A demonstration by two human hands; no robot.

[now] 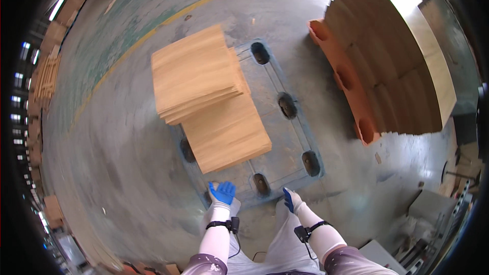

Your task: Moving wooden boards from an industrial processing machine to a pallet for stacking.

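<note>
My left hand (222, 192), in a white glove with a blue palm, is held palm up with its fingers spread, holding nothing. Just beyond it is the near corner of a stack of flat brown cardboard sheets (229, 135). A second, higher pile of sheets (196, 69) lies farther off, overlapping the first and turned at an angle to it. Both rest on a blue plastic pallet (265, 122) with dark oval openings. At the pallet's near edge, my right hand (291, 200), gloved alike, has its fingers stretched out and nothing in them. Neither hand touches the sheets.
To the right, a tall stack of brown cardboard (397, 71) stands on an orange pallet (349, 86). A yellow floor line (153, 33) curves past at the far left. Grey equipment (430, 209) stands at the lower right. Cartons (53, 209) line the left side.
</note>
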